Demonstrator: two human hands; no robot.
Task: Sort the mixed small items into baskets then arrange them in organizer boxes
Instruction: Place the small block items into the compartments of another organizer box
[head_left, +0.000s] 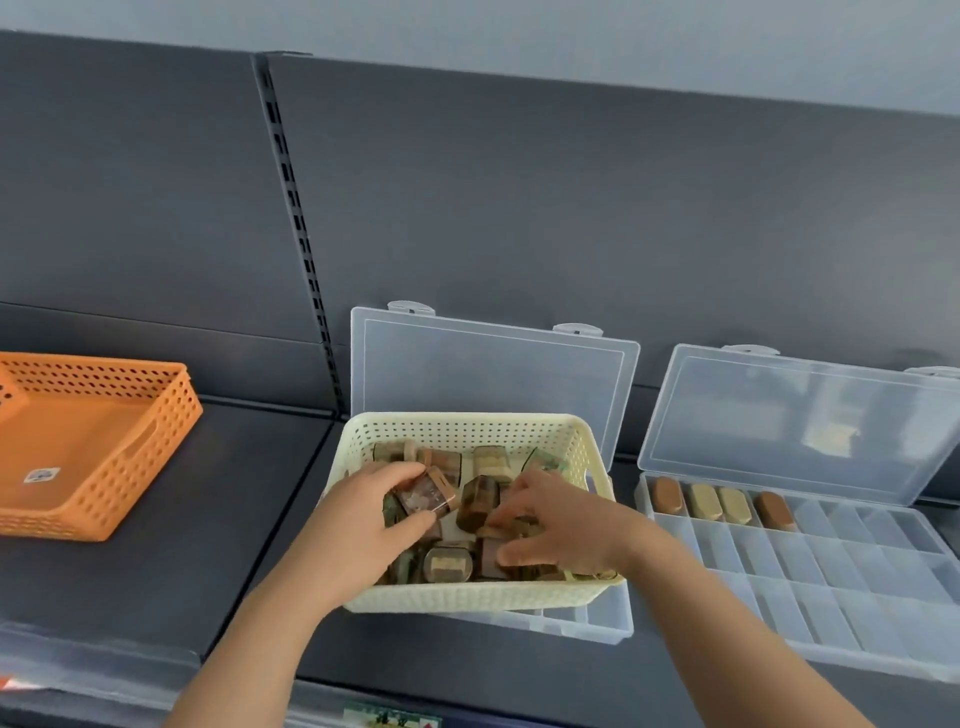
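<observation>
Along the near edge of the dark shelf (156, 571) runs a clear plastic price strip (78, 670), and both forearms reach over it from below. The left hand (363, 519) grips one small brownish packet (423, 493) between thumb and fingers, lifted a little above the pile. The right hand (561, 525) lies with curled fingers down among the small packets (447, 564); I cannot tell whether it has closed on one. Both hands are inside the cream basket (467, 597), which holds a heap too jumbled to count. It sits on the middle organizer box (597, 621) and covers most of its compartments, leaving only the near and right edges showing. Just right of it, apart by a narrow gap, is the right organizer box (831, 587). Four packets stand in its far row: one brown (667, 496), two tan (704, 501), one brown (774, 509). To the left, well apart across open shelf, sits one orange basket (130, 467). Both clear lids (493, 374) stand open, leaning on the grey back panel (571, 208), which is split by one slotted upright (298, 218).
</observation>
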